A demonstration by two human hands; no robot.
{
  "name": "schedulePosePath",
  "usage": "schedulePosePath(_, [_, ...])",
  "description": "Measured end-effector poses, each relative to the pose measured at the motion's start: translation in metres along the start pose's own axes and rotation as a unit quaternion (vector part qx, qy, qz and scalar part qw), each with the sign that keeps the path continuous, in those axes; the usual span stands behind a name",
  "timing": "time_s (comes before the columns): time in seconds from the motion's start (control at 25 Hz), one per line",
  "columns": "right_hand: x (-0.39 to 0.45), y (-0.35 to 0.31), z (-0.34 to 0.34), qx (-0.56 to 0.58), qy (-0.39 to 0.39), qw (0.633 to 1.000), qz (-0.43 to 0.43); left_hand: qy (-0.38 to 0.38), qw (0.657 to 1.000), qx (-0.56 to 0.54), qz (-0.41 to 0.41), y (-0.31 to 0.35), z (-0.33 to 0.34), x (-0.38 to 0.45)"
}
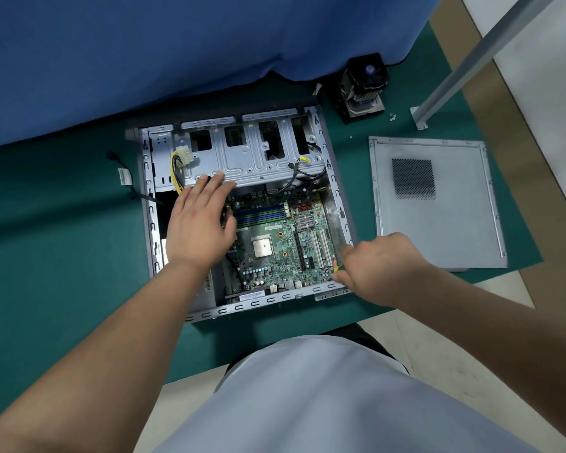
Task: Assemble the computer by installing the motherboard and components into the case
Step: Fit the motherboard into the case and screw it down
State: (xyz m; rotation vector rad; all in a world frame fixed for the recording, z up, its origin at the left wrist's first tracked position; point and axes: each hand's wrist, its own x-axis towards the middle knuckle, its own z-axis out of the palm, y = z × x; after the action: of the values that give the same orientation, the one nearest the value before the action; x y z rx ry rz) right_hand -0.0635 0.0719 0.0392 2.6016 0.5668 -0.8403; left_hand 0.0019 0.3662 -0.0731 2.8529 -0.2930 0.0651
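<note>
Two hands on green motherboard [281,243] in case [151,223], left fingers [216,188] spread, right fingers [342,276] pinching its edge

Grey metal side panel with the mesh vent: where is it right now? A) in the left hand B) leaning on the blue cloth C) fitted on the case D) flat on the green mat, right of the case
D: the grey metal side panel lies flat on the green mat, to the right of the open grey metal case, with neither hand on it.
</note>
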Motion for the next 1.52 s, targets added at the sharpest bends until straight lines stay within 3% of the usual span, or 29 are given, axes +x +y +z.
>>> schedulePosePath(0.2, [-0.005,0.002,0.001,0.017,0.012,0.999,-0.029,0.001,1.0,-0.001,0.0,0.0,0.001,-0.001])
schedulePosePath(0.52, [-0.002,-0.005,0.004,0.046,-0.002,0.999,-0.001,-0.004,1.0,-0.003,0.0,0.0,0.0,-0.001])
schedulePosePath(0.8, [0.002,0.011,-0.012,0.089,0.091,0.991,0.046,-0.007,0.999,-0.033,-0.002,0.002,-0.003,-0.001])
schedulePosePath(0.92, [0.007,0.035,-0.018,0.184,0.134,0.969,0.093,0.013,0.995,-0.094,0.008,0.01,-0.012,-0.006])
schedulePosePath(1.0, [0.01,0.045,-0.017,0.32,0.148,0.927,0.126,0.018,0.986,-0.166,0.01,0.03,-0.018,-0.017])
schedulePosePath(1.08, [0.015,0.041,-0.008,0.475,0.173,0.849,0.156,-0.076,0.948,-0.308,-0.023,0.06,-0.022,-0.029])
schedulePosePath(1.16, [0.018,0.027,0.005,0.627,0.161,0.746,0.156,-0.185,0.857,-0.462,-0.133,0.094,-0.029,-0.032])
schedulePosePath(1.2, [0.019,0.019,0.011,0.677,0.133,0.711,0.135,-0.204,0.798,-0.53,-0.199,0.107,-0.031,-0.029])
schedulePosePath(1.24, [0.02,0.009,0.015,0.694,0.096,0.706,0.108,-0.202,0.741,-0.587,-0.255,0.117,-0.033,-0.025])
schedulePosePath(1.28, [0.023,0.001,0.018,0.683,0.059,0.723,0.087,-0.184,0.707,-0.618,-0.291,0.123,-0.034,-0.021])
schedulePosePath(1.32, [0.026,-0.005,0.02,0.657,0.033,0.75,0.073,-0.169,0.707,-0.617,-0.301,0.127,-0.034,-0.016])
schedulePosePath(1.36, [0.032,-0.009,0.021,0.619,0.025,0.782,0.062,-0.167,0.736,-0.591,-0.284,0.127,-0.035,-0.013])
schedulePosePath(1.44, [0.043,-0.01,0.019,0.52,0.073,0.849,0.052,-0.194,0.819,-0.502,-0.198,0.114,-0.039,-0.007])
schedulePosePath(1.52, [0.054,-0.004,0.014,0.43,0.162,0.887,0.055,-0.219,0.908,-0.344,-0.093,0.086,-0.042,-0.001])
